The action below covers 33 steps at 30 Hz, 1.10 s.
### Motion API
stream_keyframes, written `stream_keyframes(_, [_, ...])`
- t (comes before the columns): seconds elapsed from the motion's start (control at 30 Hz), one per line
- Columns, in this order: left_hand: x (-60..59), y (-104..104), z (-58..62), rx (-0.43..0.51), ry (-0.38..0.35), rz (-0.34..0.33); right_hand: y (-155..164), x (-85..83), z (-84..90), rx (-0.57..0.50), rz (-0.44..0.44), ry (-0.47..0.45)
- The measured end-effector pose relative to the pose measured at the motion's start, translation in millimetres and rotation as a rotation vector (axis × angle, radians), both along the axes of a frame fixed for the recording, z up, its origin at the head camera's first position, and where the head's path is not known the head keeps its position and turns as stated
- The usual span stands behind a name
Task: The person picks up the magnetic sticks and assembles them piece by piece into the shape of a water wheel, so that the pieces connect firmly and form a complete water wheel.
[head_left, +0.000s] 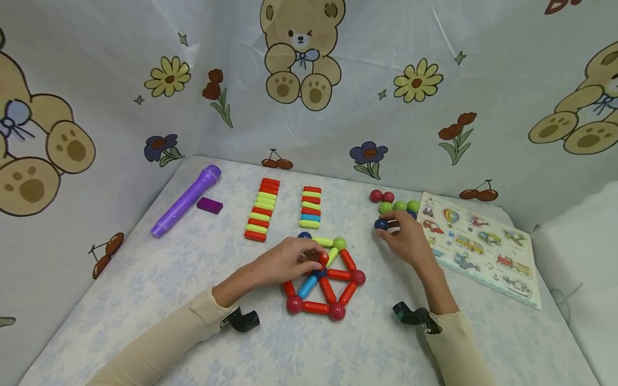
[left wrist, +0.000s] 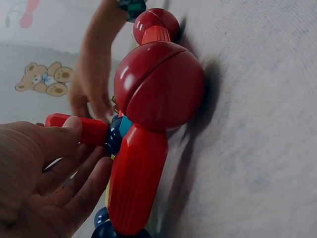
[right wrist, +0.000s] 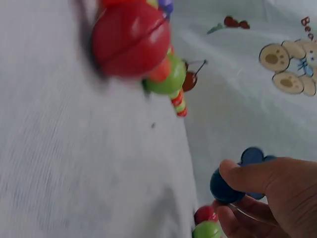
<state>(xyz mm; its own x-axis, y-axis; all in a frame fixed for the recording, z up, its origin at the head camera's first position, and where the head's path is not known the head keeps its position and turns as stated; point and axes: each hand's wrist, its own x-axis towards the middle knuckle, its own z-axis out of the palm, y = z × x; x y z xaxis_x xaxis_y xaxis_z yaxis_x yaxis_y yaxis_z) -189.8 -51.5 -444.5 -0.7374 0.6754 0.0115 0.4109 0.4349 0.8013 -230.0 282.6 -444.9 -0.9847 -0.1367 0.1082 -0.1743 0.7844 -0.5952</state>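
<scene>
Two beige sleeves (head_left: 159,335) lay nearest, reaching in from the near side of the wheel (head_left: 327,290), a ring of rods and balls with spokes. The left hand (head_left: 285,260) hung over the wheel's left part, its thumb and fingers pinching a red rod (head_left: 324,259); the rod stood up from the wheel's blue hub (head_left: 320,273), touching it. The right hand (head_left: 404,236), beyond the wheel to its right and well apart from it, was partly closed, gripping a blue ball (head_left: 381,224) between thumb and fingertips. Whether that ball touched the table (head_left: 367,348) could not be told.

Farther from the wheel, past the right hand, sat two red balls (head_left: 375,195) and three green balls (head_left: 400,206). A picture board (head_left: 483,246) lay to the wheel's right. Beyond the wheel, toward its left, were two rows of rods (head_left: 262,210); farther left, a purple block (head_left: 210,205) and a microphone (head_left: 185,202). A bear-print curtain (head_left: 232,43) rose behind.
</scene>
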Motion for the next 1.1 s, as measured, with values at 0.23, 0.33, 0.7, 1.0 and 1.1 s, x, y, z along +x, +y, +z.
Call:
stream_keyframes(0.23, [-5.3,-3.5,3.7,-0.056,0.023,-0.016,-46.9,28.7,37.5,-0.211,0.356,-0.020])
stream_keyframes(0.33, [-13.0,-11.5,7.6,-0.082,0.042,-0.017,-62.1,40.9,45.0,-0.248,0.481,-0.021])
stream_keyframes(0.7, [-52.3,-77.6,23.9,-0.420,0.056,0.137,-82.9,57.6,41.0,-0.215,0.539,-0.055])
stream_keyframes(1.0, [-57.7,-93.2,28.3,-0.645,0.068,0.172,-84.7,54.9,42.9,-0.201,0.543,-0.087])
stream_keyframes(1.1, [-58.0,-94.7,26.6,-0.681,0.088,0.156,-86.3,53.9,44.1,-0.207,0.541,-0.100])
